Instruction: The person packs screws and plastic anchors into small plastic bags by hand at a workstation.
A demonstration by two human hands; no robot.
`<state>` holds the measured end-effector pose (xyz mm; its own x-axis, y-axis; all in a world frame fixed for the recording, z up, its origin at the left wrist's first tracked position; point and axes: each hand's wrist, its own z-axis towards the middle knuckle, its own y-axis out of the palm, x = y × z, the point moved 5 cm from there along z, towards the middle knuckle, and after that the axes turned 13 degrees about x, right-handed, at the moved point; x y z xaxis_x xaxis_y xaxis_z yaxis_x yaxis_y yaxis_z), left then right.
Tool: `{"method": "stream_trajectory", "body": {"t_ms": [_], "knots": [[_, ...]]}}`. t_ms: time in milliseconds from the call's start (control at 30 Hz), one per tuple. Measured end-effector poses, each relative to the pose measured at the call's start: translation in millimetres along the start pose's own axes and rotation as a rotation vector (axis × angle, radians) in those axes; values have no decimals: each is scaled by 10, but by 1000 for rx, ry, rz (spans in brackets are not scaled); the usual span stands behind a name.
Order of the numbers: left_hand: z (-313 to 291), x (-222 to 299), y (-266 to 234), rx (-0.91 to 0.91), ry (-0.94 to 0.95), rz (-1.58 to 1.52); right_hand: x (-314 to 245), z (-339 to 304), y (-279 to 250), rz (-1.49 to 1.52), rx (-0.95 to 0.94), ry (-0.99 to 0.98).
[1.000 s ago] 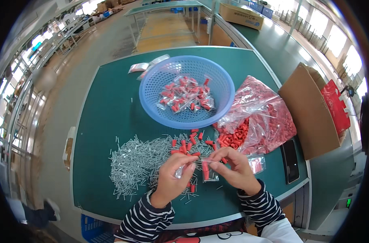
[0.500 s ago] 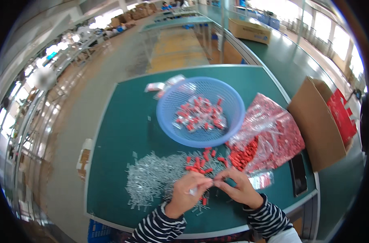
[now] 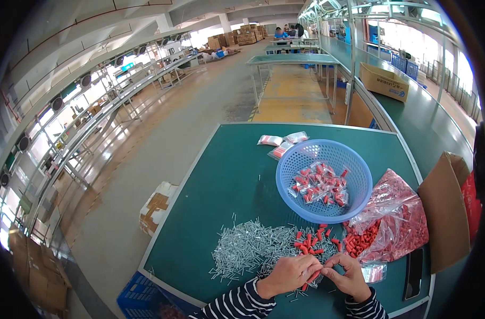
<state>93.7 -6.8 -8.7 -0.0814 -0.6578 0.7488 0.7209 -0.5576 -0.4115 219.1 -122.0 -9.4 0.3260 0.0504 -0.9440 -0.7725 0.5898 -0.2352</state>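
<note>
My left hand (image 3: 289, 274) is closed, with a short red plastic tube (image 3: 313, 276) showing between its fingers. Thumb and forefinger of my right hand (image 3: 350, 275) pinch together right beside it, and the fingertips of both hands meet. Whatever the right fingertips hold is too small to make out. Just beyond the hands lie loose red tubes (image 3: 308, 242). A wide heap of thin silvery metal pins (image 3: 248, 249) spreads to the left. Right of the hands, a clear plastic bag (image 3: 394, 212) spills more red tubes from its mouth.
A blue plastic basket (image 3: 290, 199) holds small bags of red pieces. Filled packets (image 3: 270, 140) lie behind it. A phone (image 3: 413, 274) and a small clear bag (image 3: 374, 273) are at right, near an open cardboard box (image 3: 442, 212). A blue crate (image 3: 141, 297) sits below the table's left edge.
My view has tilted up and turned left, so more of the hall shows. The hands stay together, and a red tube now shows in my left fingers.
</note>
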Motion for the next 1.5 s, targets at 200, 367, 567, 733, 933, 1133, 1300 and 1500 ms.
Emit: {"method": "stream_trajectory", "body": {"t_ms": [200,367,567,733,933,1133,1300,1500], "knots": [[22,66,36,67,39,15,124,-21,-67,88,79,120],[0,73,38,110,86,-7,89,-1,-80,58,71,100],[33,123,6,140,95,-28,-96,30,-126,-24,89,-127],[31,102,16,114,139,-43,-221,36,-120,-161,65,-294],[3,102,20,87,102,34,-181,14,-63,-141,93,-248],[-1,81,45,60,34,-28,-166,14,-91,-199,80,-306],[40,56,37,76,107,-72,-164,12,-77,-290,92,-376],[23,105,21,52,126,29,-125,10,-52,-133,94,-248]]}}
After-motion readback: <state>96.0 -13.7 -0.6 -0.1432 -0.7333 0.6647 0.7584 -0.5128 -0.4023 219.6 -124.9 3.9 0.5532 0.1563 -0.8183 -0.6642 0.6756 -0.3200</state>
